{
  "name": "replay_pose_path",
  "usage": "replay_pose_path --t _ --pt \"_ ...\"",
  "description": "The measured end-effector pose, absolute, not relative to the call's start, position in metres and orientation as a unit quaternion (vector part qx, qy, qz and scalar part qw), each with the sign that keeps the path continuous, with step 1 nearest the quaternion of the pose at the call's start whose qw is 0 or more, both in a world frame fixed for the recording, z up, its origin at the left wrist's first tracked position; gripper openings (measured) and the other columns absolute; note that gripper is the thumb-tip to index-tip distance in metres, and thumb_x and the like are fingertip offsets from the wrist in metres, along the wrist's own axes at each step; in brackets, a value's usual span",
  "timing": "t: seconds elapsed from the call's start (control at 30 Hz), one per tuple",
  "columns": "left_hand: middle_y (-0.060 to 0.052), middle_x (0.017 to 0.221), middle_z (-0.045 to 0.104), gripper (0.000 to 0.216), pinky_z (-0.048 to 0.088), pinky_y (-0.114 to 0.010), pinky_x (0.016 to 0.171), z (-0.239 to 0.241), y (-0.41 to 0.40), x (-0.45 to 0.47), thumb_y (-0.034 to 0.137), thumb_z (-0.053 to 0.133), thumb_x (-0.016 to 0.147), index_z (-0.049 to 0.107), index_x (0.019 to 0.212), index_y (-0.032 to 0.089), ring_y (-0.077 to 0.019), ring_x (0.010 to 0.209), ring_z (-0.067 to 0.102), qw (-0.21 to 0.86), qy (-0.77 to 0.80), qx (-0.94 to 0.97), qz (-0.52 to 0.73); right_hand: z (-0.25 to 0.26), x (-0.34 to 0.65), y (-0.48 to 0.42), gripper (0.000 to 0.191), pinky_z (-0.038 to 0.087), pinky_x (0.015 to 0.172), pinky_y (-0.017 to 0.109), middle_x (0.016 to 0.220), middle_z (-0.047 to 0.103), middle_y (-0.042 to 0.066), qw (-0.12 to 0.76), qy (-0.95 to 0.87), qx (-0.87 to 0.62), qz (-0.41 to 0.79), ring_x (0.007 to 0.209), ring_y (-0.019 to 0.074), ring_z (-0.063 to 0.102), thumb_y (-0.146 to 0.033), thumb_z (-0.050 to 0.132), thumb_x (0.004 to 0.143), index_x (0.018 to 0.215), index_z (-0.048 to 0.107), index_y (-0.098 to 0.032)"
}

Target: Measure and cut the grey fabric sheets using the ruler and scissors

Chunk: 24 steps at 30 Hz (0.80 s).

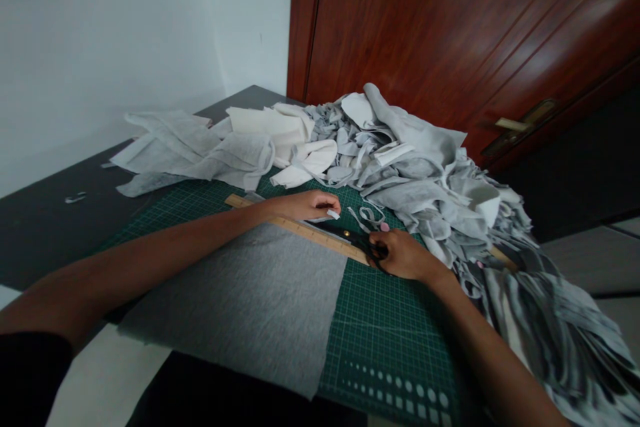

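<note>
A grey fabric sheet [250, 293] lies flat on a green cutting mat [390, 340]. Along its far edge rests a wooden ruler [300, 228]. My left hand [307, 205] is curled at the fabric's far edge, pinching a thin white strip [333, 214] just beyond the ruler. My right hand [405, 255] grips the handles of black scissors [350, 235], whose blades point left along the ruler toward my left hand.
A large heap of grey and white fabric scraps [425, 173] covers the mat's far side and trails down the right edge. Folded white pieces [200, 147] lie at the back left on the dark table [40, 227]. A brown wooden door [450, 33] with a handle stands behind.
</note>
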<state>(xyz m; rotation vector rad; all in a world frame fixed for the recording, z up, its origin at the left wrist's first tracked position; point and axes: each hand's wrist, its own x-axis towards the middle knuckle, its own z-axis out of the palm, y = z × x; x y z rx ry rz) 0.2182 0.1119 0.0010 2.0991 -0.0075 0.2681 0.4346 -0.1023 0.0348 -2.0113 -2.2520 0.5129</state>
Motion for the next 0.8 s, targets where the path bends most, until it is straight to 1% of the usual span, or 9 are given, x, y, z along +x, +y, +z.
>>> replay_pose_path --t 0.2,0.33,0.57,0.8 --pt "0.000 0.087 0.055 0.013 0.036 -0.026 0.076 0.0042 0.1104 0.2168 0.033 0.057 0.093 0.058 0.092 0.019 -0.0135 0.080 0.049 0.484 0.029 0.867 0.114 0.0336 0.4362 -0.1023 0.012 0.035 0.064 0.028 0.073 0.071 0.002 0.041 -0.736 -0.656 0.163 0.067 0.0172 0.061 -0.019 0.071 0.081 0.074 0.061 -0.021" --pt "0.000 0.087 0.054 0.015 0.037 -0.026 0.077 0.0046 0.1095 0.2177 0.035 0.058 0.094 0.058 0.093 0.020 -0.0141 0.083 0.049 0.486 0.033 0.864 0.126 0.0327 0.4365 -0.1022 0.013 0.034 0.063 0.027 0.072 0.070 0.002 0.035 -0.734 -0.659 0.161 0.066 0.0173 0.061 -0.020 0.071 0.081 0.074 0.061 -0.022" --pt "0.002 0.082 0.050 0.015 0.035 -0.025 0.072 0.0023 0.1092 0.2184 0.032 0.060 0.093 0.055 0.088 0.019 -0.0124 0.077 0.045 0.508 0.013 0.853 0.123 0.0353 0.4343 -0.1027 0.014 0.033 0.062 0.027 0.069 0.069 0.001 0.038 -0.733 -0.660 0.161 0.062 0.0155 0.058 -0.016 0.069 0.081 0.072 0.060 -0.021" --pt "0.002 0.082 0.051 0.012 0.034 -0.025 0.070 0.0022 0.1087 0.2180 0.029 0.060 0.092 0.055 0.088 0.019 -0.0119 0.075 0.045 0.521 0.015 0.846 0.113 0.0336 0.4362 -0.1023 0.013 0.033 0.062 0.027 0.070 0.069 0.001 0.038 -0.734 -0.657 0.166 0.063 0.0161 0.059 -0.019 0.070 0.081 0.072 0.060 -0.021"
